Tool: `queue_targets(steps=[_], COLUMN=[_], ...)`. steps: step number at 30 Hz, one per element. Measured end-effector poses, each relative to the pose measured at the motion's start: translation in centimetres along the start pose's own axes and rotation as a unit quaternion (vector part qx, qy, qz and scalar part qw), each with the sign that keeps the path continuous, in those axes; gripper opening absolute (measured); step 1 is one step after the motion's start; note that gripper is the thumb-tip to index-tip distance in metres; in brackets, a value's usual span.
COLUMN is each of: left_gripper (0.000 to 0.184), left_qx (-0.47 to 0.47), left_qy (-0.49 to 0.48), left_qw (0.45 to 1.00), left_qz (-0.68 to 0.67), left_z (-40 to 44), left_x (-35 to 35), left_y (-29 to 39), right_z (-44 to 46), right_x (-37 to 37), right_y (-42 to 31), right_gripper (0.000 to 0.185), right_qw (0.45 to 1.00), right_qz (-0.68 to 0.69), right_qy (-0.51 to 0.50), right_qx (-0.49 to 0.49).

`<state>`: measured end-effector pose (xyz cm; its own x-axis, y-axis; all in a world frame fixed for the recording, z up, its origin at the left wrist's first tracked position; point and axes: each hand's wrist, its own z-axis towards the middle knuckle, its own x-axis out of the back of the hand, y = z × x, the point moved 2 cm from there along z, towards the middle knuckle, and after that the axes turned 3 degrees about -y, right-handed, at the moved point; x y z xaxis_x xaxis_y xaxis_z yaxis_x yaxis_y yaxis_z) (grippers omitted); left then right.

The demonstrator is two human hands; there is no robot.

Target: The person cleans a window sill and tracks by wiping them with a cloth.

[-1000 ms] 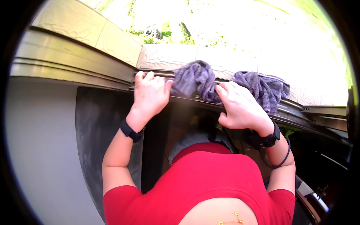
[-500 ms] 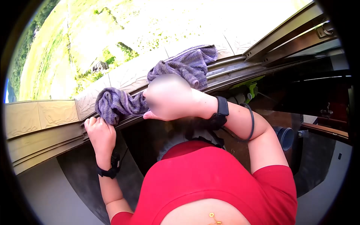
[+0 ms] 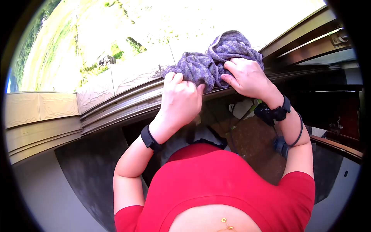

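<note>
A crumpled purple-grey towel lies bunched over the window track and the tiled ledge beyond it. My left hand grips the towel's left part, its fingers curled into the cloth. Farther right, my right hand is closed on the towel's other bunch, thumb and forefinger pressing into the folds. Both hands are above the track, close together. The fingertips are partly hidden in the fabric.
Pale tiles run along the outer ledge, with bright greenery outside. A window frame stands at the upper right. Below the sill, a dark blue cylindrical object is by my right forearm.
My left hand has moved right along the track with its end of the towel. My right hand has moved right too, and the towel is now bunched farther right.
</note>
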<state>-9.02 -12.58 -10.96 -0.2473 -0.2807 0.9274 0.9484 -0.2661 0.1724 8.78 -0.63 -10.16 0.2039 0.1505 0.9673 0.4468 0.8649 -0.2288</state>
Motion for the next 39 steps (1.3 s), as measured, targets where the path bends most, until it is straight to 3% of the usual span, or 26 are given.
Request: queue_targets(steps=[5, 9, 14, 18, 19, 21, 22, 23, 25, 27, 31, 33, 35, 39], left_gripper=[0.022, 0.02, 0.017, 0.018, 0.014, 0.011, 0.008, 0.007, 0.02, 0.029, 0.042, 0.043, 0.044, 0.047], left_qx=[0.036, 0.043, 0.117, 0.154, 0.178, 0.202, 0.158, 0.112, 0.071, 0.008, -0.101, -0.131, -0.097, -0.067], left_qy=[-0.01, -0.005, -0.064, -0.108, -0.096, -0.085, -0.001, 0.086, 0.115, 0.072, -0.208, -0.213, -0.208, -0.217], left_qw=[0.999, 0.999, 0.991, 0.98, 0.979, 0.975, 0.987, 0.985, 0.99, 0.997, 0.968, 0.967, 0.97, 0.973], left_qz=[-0.035, 0.023, 0.019, 0.065, 0.025, -0.016, 0.043, 0.101, 0.043, 0.003, -0.094, -0.053, -0.076, -0.029], left_z=[-1.9, -3.7, -6.6, -8.7, -9.0, -9.0, -8.6, -8.3, -7.0, -4.7, -1.3, -0.7, 0.1, -2.4], left_x=[0.8, 2.0, 5.3, 7.2, 7.3, 7.1, 7.1, 7.1, 6.8, 6.6, 4.9, 4.5, 4.4, 5.4], left_y=[-1.0, -2.7, -6.7, -9.3, -9.5, -9.4, -8.5, -7.6, -5.7, -3.3, -0.7, -0.6, -1.4, -3.6], right_z=[0.9, 3.0, 6.3, 5.8, 5.2, 3.1, 1.9, 0.7, -1.5, -2.7, -2.8, -2.5, -2.4, 0.9], right_x=[-1.2, -2.7, -4.8, -3.6, -2.6, 0.2, 1.2, 1.8, 1.4, 0.6, 0.5, 0.2, -0.6, -2.6], right_y=[-2.1, -5.1, -10.9, -11.7, -10.7, -7.4, -5.4, -3.5, -0.6, 0.8, 0.5, 0.2, -1.2, -5.8], right_gripper=[0.021, 0.021, 0.024, 0.034, 0.03, 0.02, 0.018, 0.018, 0.026, 0.031, 0.033, 0.035, 0.037, 0.03], right_qw=[0.999, 0.999, 0.987, 0.977, 0.965, 0.968, 0.973, 0.98, 0.987, 0.99, 0.996, 0.995, 0.993, 0.996], right_qz=[-0.031, 0.033, 0.105, 0.171, 0.184, 0.152, 0.09, 0.026, -0.048, -0.035, -0.046, -0.061, -0.08, 0.003], right_qy=[0.008, 0.039, 0.081, 0.013, 0.125, 0.197, 0.212, 0.193, 0.136, 0.12, 0.052, 0.055, 0.064, 0.079], right_qx=[-0.013, 0.016, 0.093, 0.127, 0.136, 0.039, -0.007, -0.038, -0.077, -0.06, -0.052, -0.059, -0.06, -0.037])
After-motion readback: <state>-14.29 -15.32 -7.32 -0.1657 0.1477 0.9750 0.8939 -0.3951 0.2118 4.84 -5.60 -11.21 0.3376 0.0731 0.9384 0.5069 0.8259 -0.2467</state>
